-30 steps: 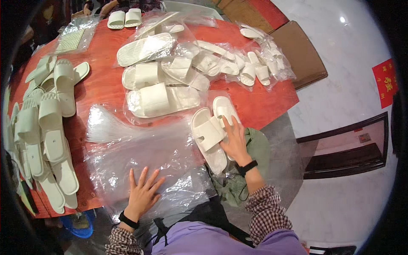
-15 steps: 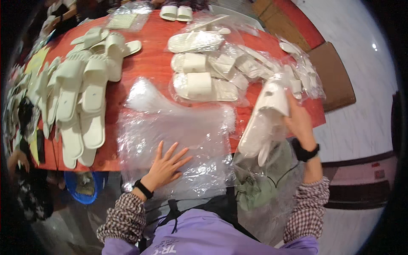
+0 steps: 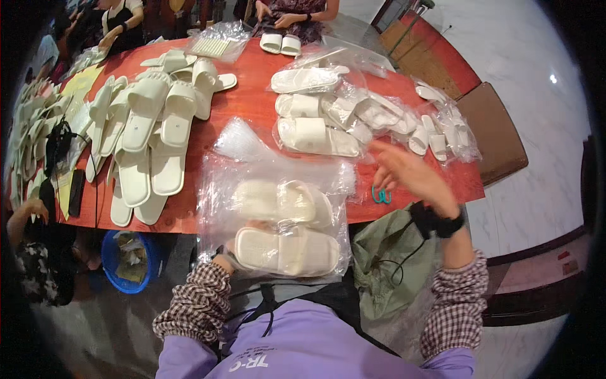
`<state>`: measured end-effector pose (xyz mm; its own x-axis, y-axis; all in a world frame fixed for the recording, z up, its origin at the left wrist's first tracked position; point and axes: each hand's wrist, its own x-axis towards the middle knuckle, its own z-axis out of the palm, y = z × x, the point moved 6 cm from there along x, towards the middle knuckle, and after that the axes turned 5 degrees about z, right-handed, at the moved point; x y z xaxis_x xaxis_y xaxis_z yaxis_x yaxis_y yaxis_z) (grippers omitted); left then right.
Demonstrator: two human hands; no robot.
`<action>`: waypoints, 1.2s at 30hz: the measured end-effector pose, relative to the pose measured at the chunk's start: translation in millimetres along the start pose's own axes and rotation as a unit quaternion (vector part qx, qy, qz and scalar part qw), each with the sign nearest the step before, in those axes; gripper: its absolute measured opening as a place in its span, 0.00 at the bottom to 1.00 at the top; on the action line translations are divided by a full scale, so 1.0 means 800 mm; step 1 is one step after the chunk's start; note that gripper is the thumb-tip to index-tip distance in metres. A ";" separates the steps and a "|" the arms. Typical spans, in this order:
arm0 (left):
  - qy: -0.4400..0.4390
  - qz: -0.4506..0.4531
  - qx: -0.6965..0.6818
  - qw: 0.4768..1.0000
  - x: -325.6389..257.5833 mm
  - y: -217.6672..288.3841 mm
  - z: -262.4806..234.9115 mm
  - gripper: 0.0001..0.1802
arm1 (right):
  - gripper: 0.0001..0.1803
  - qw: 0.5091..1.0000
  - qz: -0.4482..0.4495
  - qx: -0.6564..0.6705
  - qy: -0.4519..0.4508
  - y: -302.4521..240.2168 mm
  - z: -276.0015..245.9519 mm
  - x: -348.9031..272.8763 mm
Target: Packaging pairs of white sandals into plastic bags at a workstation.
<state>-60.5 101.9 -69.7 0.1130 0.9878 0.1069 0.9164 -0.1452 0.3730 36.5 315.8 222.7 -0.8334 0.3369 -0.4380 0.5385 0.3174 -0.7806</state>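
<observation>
A pair of cream slippers (image 3: pixel 287 249) lies side by side in clear plastic in front of me, over a stack of clear bags (image 3: pixel 218 189). My left hand (image 3: pixel 230 258) is at the heel end of the nearer slipper and holds the pair. Most of that hand is hidden behind the slipper and plastic; some fingers show through between the two slippers. My right hand (image 3: pixel 413 177) is over the table's right part, slightly blurred, with fingers stretched out and nothing in them. Just below its fingers lies a teal looped thing (image 3: pixel 380 194), like scissor handles.
Unbagged cream slippers (image 3: pixel 167 120) are piled on the red table (image 3: pixel 246 82) at the left. Several bagged slippers (image 3: pixel 315 136) fill the right side. A green cloth bag (image 3: pixel 385 252) hangs at the near edge; a blue basin (image 3: pixel 126 278) stands below. Another person's hands (image 3: pixel 287 20) are across the table.
The slippers my right hand held at the right now lie before me with my left hand. My right hand has let go. My left hand, spread flat on the bags before, is now mostly hidden.
</observation>
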 end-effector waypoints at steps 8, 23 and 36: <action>0.034 0.007 0.021 0.999 -0.006 0.004 -0.012 0.33 | 0.21 0.981 -0.095 -0.132 0.104 0.195 0.087 0.060; 0.032 -0.015 0.048 0.998 -0.027 0.014 -0.034 0.31 | 0.10 0.845 -0.192 -0.331 0.374 0.189 0.085 0.143; 0.061 -0.054 0.055 0.995 -0.090 0.005 -0.051 0.30 | 0.07 0.905 -0.095 -0.208 0.358 0.221 0.099 0.203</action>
<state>-80.5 27.8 -38.3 -0.0300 0.9822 0.1854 0.9581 -0.0246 0.2855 -13.4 356.6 -21.4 -0.7021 0.6821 0.2042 0.5185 0.6864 -0.5100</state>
